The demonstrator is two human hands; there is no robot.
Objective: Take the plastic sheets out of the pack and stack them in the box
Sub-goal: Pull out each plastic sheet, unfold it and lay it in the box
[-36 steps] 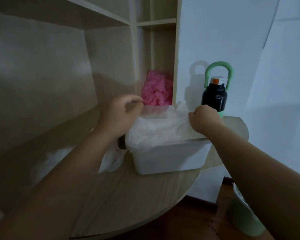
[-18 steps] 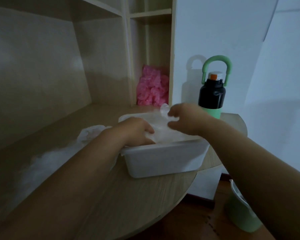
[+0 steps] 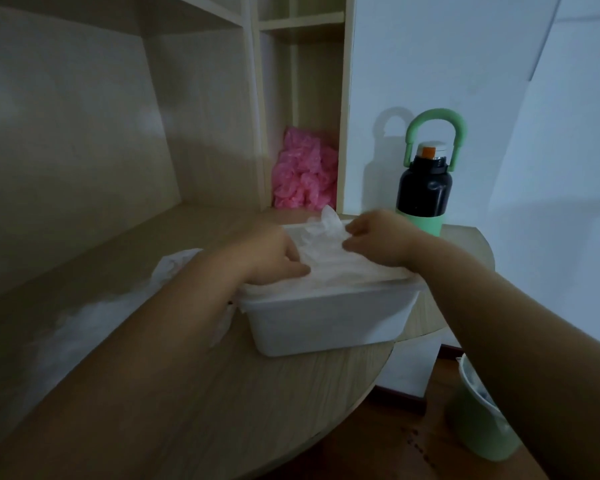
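Hands meet over a white plastic box [image 3: 326,320] that sits on the rounded wooden desk [image 3: 222,410], close to its curved edge. The box is filled to the rim with thin, whitish plastic sheets [image 3: 354,275], which lie in a rumpled layer across its top. The left hand [image 3: 274,254] comes in from eight o'clock of the box and rests palm-down on the sheets at the near left corner, fingers laid flat and pressing, gripping nothing. The right hand [image 3: 378,242] comes in from four o'clock and pinches the top sheet between thumb and fingertips at the far side of the box, so that a crumpled corner stands up at twelve o'clock. At nine o'clock of the box, partly hidden behind the left forearm, lies a crumpled clear plastic pack [image 3: 174,268]; whether it touches the box I cannot tell. At two o'clock a black bottle [image 3: 425,188] with a green base and green loop handle stands near the box. At eleven o'clock a heap of pink crumpled plastic [image 3: 303,171] sits in a narrow shelf compartment. At five o'clock, down on the floor, stands a green bin [image 3: 482,420].
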